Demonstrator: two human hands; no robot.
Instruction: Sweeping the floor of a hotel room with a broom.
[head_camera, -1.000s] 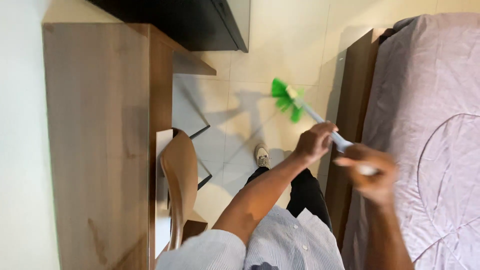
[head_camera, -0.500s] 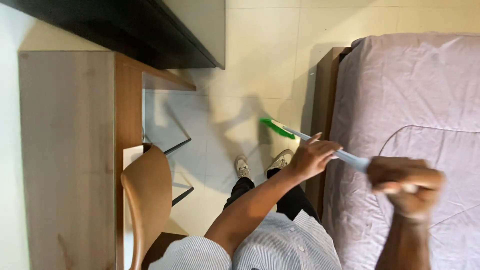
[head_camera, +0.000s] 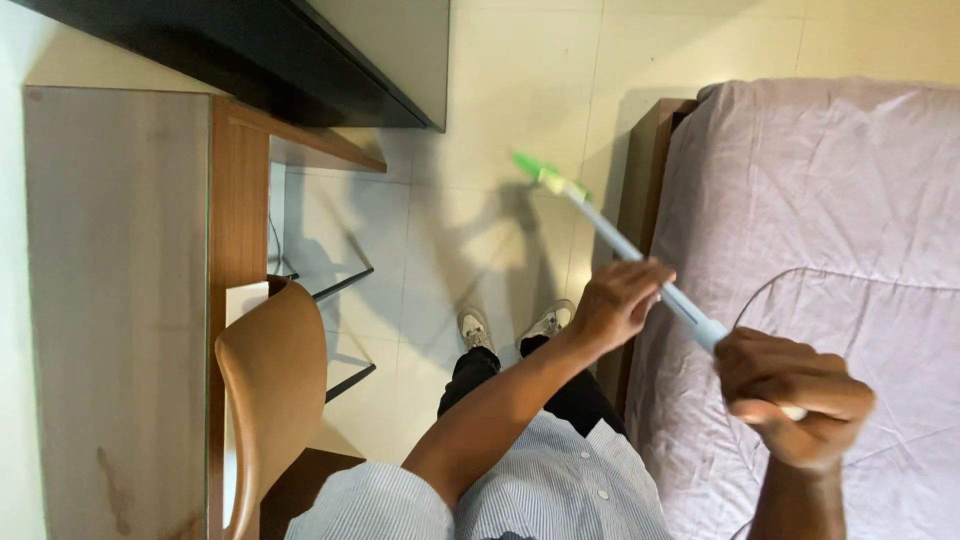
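Note:
I hold a long light-blue pole (head_camera: 612, 232) with a green head (head_camera: 533, 170) that hangs blurred over the cream tiled floor. My left hand (head_camera: 622, 300) grips the pole at mid-length. Higher up the pole, my right hand (head_camera: 795, 392) is closed around its end, above the bed. My two feet in pale shoes (head_camera: 510, 326) stand on the tiles beside the bed frame.
A bed with a mauve sheet (head_camera: 820, 220) and a wooden frame (head_camera: 640, 200) fills the right. A wooden desk (head_camera: 120, 290) and a tan chair (head_camera: 270, 400) stand on the left. A dark cabinet (head_camera: 260, 50) runs along the top.
The green head swung from near the bed frame out to the left over the floor. My hands shifted right along the bed edge, and my view turned.

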